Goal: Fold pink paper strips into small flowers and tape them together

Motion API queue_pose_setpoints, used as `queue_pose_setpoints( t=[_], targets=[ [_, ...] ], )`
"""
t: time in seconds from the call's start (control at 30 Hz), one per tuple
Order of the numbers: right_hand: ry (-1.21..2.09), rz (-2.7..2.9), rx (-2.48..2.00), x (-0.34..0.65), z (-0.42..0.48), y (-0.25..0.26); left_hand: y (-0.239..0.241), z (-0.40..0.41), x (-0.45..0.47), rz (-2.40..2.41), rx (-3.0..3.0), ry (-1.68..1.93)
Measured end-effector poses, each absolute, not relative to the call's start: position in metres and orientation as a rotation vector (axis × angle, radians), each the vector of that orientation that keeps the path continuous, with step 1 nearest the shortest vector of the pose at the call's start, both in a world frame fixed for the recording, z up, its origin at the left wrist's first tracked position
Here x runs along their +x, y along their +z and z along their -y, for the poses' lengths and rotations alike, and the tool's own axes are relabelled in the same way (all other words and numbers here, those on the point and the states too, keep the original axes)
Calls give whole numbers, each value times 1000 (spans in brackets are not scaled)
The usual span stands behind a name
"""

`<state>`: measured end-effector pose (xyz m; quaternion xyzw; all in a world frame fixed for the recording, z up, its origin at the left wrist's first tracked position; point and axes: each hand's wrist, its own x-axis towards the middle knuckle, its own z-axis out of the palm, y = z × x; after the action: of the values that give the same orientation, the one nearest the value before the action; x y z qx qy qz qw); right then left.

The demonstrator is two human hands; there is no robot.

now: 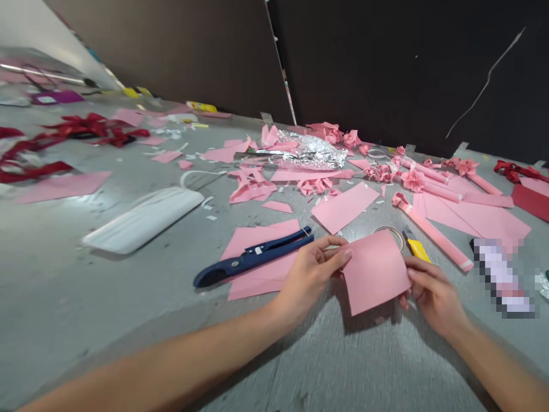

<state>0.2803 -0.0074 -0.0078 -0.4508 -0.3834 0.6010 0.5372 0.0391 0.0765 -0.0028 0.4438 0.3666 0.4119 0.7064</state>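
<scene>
Pinching a pink paper sheet (378,273) with left fingers (342,261) and right fingers (422,279). Holding it near a yellow cutter (418,250).

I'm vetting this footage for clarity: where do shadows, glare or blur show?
In the head view, a dark shadow falls beneath the flat pink paper sheet; in the head view, bright highlights speckle the crumpled silver foil; in the head view, the shiny red fabric ribbons look soft, and a pixelated patch hides detail at right.

The near grey surface (309,372) offers free passage; farther out, blue shears (249,262) obstruct.
</scene>
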Motion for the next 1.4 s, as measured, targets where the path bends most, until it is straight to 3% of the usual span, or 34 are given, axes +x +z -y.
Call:
queue_pose_setpoints(
  t=[0.27, 0.6, 0.97, 1.4],
  targets=[
    [1492, 939, -1006, 280, 8, -12, -2, -74, 43, -699, 910, 931],
    [1375, 1073, -1071, 269, 8, -7, -3, -53, 41, -535, 1339, 613],
    [1154, 1114, -1212, 256, 13, -8, 7, -54, 38, -467, 1702, 566],
    [1249, 1229, -1276, 250, 19, 3, 1, -53, 41, -677, 1319, 623]
  ],
)
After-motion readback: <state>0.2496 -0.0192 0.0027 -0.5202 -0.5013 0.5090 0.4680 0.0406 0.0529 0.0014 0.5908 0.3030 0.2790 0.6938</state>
